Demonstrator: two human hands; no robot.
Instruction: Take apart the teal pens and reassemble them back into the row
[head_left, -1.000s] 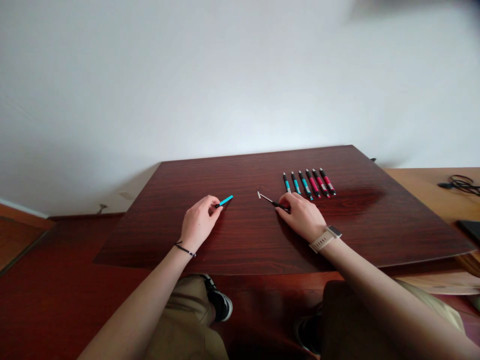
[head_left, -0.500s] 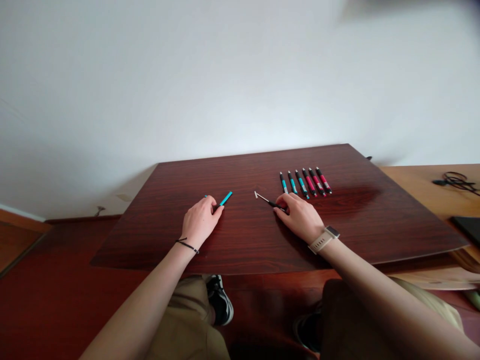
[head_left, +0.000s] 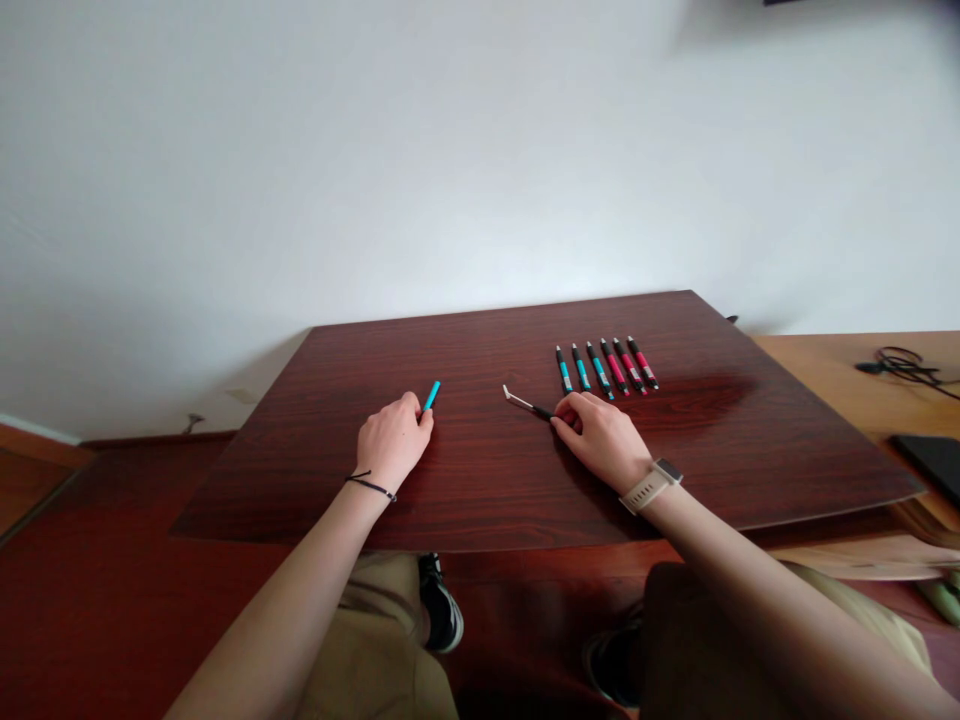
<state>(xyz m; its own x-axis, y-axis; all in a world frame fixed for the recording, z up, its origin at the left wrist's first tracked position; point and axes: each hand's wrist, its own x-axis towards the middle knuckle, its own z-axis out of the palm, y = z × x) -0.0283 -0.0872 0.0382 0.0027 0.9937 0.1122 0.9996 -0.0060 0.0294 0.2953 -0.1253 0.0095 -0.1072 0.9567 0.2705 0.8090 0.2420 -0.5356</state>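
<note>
We have tipped the blue barrel (head_left: pixel 431 396) upright in our left hand (head_left: pixel 390 442), fingers pinched, while our right hand (head_left: pixel 602 438) pinches the refill (head_left: pixel 525 403) near the pen row (head_left: pixel 600 366).

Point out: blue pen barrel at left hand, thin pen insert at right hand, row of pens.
blue pen barrel (head_left: pixel 431 395), head view, exposed blue end
thin pen insert (head_left: pixel 519 402), head view, pale shaft
row of pens (head_left: pixel 599 367), head view, middle pen's barrel

Bare forearms, no sleeves — thin black cord bracelet (head_left: pixel 369 485) at the left wrist, beige-strapped smartwatch (head_left: pixel 651 484) at the right; khaki trousers (head_left: pixel 375 640), black sneakers with white soles (head_left: pixel 441 610).
</note>
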